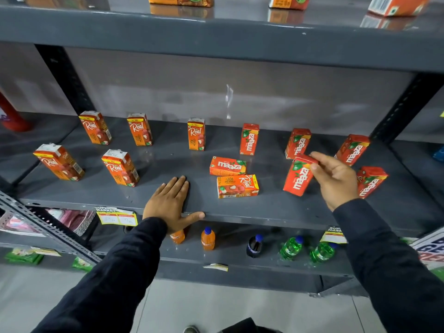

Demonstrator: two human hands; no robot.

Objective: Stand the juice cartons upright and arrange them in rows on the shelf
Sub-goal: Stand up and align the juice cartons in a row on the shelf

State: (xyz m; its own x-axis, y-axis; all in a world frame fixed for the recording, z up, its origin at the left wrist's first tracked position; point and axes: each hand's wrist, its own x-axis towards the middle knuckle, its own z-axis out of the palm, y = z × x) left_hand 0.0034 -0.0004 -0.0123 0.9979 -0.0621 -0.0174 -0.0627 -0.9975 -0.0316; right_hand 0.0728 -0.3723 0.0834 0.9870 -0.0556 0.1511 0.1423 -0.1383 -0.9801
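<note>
On the grey shelf point(168, 164) several orange Real cartons stand upright at the left, in a back row point(139, 129) and a front row point(120, 167). Red Maaza cartons point(249, 139) stand at the right. Two cartons lie flat in the middle: a Maaza carton point(227, 166) and, just in front, a Real carton point(237, 186). My right hand point(336, 177) grips the top of a tilted Maaza carton point(298, 176) whose base rests on the shelf. My left hand point(170, 203) lies flat on the shelf's front edge, holding nothing.
The shelf above carries a few orange cartons point(289, 1). Small drink bottles point(207, 239) stand on the shelf below, orange, dark and green. Slotted uprights point(64, 78) frame the bay on both sides. Price tags point(117, 216) hang on the front lip.
</note>
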